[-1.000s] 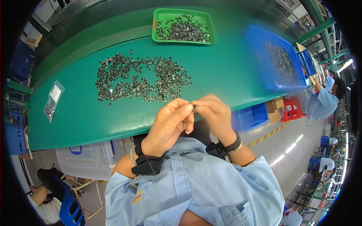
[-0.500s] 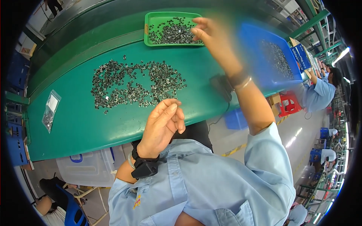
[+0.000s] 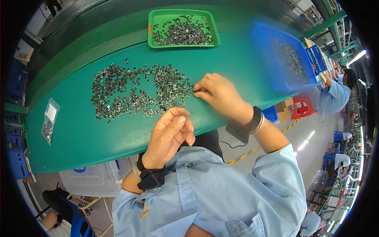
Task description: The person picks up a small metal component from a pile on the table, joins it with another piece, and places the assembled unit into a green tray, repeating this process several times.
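Note:
A loose spread of small dark metal parts [image 3: 138, 96] covers the middle of the green table [image 3: 221, 59]. My right hand [image 3: 221, 96] is at the spread's right edge, its fingertips pinched together; whatever they hold is too small or hidden to make out. Just in front of the parts, above the table's near edge, is my left hand [image 3: 167, 136], palm turned inward. Its fingers curl with thumb against index finger, and I cannot see what, if anything, is between them. Beyond the spread sits a green tray [image 3: 151, 29] holding more of the same parts.
A blue bin [image 3: 264, 59] with many small parts stands at the right, partly blurred. A clear plastic bag [image 3: 50, 120] lies at the table's left. Below the table are a clear storage box [image 3: 89, 179] and a red stool [image 3: 302, 107]. A co-worker [image 3: 329, 96] sits at right.
My right hand has come down from the green tray's right side to the right edge of the spread, and its fingers have closed. My left hand has stayed nearly still.

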`<state>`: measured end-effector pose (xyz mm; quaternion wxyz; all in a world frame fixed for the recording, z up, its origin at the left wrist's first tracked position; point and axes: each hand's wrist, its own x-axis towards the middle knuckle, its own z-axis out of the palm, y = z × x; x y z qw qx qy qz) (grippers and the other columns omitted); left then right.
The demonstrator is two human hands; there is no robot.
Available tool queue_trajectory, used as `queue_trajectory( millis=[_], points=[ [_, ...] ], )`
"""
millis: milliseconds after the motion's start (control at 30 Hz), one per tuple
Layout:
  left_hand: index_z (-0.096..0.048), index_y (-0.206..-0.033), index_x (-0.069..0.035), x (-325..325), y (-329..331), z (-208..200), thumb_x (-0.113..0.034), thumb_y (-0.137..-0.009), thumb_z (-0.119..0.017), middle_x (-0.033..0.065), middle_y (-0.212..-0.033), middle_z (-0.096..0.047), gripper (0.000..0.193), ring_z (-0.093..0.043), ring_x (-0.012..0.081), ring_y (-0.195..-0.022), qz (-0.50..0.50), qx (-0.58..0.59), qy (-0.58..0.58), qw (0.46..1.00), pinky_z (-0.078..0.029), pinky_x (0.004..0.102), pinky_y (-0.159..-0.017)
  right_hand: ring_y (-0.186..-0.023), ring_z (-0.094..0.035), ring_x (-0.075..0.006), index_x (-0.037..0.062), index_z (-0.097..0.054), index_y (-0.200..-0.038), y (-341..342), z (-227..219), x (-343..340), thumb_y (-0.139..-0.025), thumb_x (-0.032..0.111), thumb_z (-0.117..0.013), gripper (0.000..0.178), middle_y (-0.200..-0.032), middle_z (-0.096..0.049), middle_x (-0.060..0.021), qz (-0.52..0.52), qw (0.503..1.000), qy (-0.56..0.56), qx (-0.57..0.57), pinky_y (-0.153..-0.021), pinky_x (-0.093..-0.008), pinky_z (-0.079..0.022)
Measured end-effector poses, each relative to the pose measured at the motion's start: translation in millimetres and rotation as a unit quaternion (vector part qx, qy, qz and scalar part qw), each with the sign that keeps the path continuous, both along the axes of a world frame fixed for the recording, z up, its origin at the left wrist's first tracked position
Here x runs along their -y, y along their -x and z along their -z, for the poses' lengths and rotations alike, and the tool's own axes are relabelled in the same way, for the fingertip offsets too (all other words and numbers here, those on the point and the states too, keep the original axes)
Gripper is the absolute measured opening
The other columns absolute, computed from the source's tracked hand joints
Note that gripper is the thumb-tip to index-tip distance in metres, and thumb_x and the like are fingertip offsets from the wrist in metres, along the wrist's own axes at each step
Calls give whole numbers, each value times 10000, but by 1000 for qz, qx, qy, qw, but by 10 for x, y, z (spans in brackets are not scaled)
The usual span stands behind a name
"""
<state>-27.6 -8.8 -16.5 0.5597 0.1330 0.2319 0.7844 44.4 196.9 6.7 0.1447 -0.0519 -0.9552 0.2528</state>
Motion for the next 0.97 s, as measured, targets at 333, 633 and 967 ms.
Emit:
queue_trajectory(
  millis=[333,633,967],
  points=[
    [-485,-1093,-16,-156,-84,-192,-170,-966,-488,87,-844,-583,200,-564,139,-619,-46,-144,123,981,-469,273,-551,-753,-564,-247,88,-624,-861,-262,-291,290,-717,72,-700,163,-794,-575,-43,-46,992,-64,-101,-663,-364,-444],
    [-508,-1058,-6,-135,-126,-82,-168,-958,-513,103,-842,-614,190,-571,131,-617,6,-58,41,997,-465,256,-533,-722,-580,-239,64,-616,-876,-402,-255,441,-689,22,-725,220,-803,-596,-52,-62,981,35,-179,-628,-328,-456],
    [-541,-1080,-1,-46,-223,-124,-175,-962,-505,115,-850,-629,213,-574,142,-613,7,-71,61,996,-460,254,-534,-761,-593,-237,61,-616,-898,-538,-143,557,-682,-8,-730,254,-834,-614,-69,-22,972,59,-225,-635,-323,-474]
  ],
)
